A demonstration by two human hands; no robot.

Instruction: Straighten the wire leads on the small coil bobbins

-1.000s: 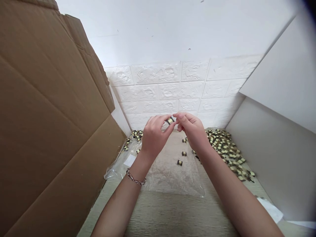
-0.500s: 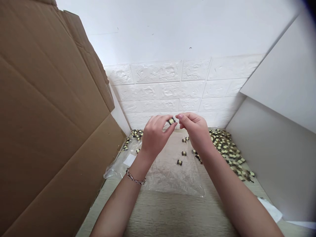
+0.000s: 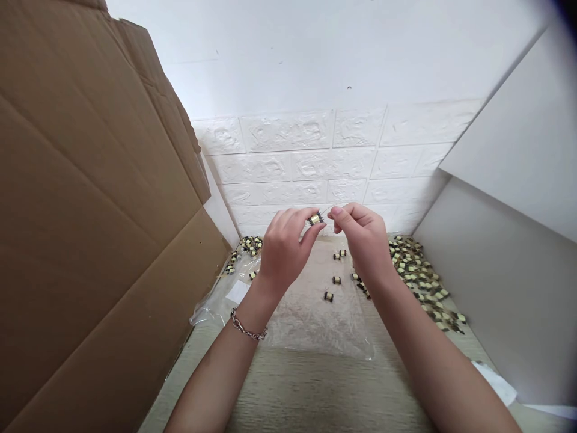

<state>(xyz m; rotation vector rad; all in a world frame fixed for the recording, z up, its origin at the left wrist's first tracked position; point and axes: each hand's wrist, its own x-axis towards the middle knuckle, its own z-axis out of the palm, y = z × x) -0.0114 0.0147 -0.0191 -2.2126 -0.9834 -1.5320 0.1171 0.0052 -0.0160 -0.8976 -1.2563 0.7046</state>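
Note:
My left hand (image 3: 285,249) pinches a small yellow and black coil part (image 3: 315,218) between thumb and fingertips, raised above the table. My right hand (image 3: 364,240) is just to the right of it, its fingers pinched together on a thin wire that runs off the part. A chain bracelet (image 3: 247,326) is on my left wrist. Below the hands a clear plastic bag (image 3: 311,313) lies flat on the table with a few loose parts (image 3: 329,296) on it.
A big heap of the same parts (image 3: 419,279) lies at the right, a smaller group (image 3: 246,249) at the back left. Brown cardboard (image 3: 90,228) leans along the left. A white panel (image 3: 505,288) closes the right side, a white brick wall (image 3: 315,168) the back.
My right hand has drawn a little to the right, away from the part, pulling the thin wire out. My left hand has stayed almost still with the part.

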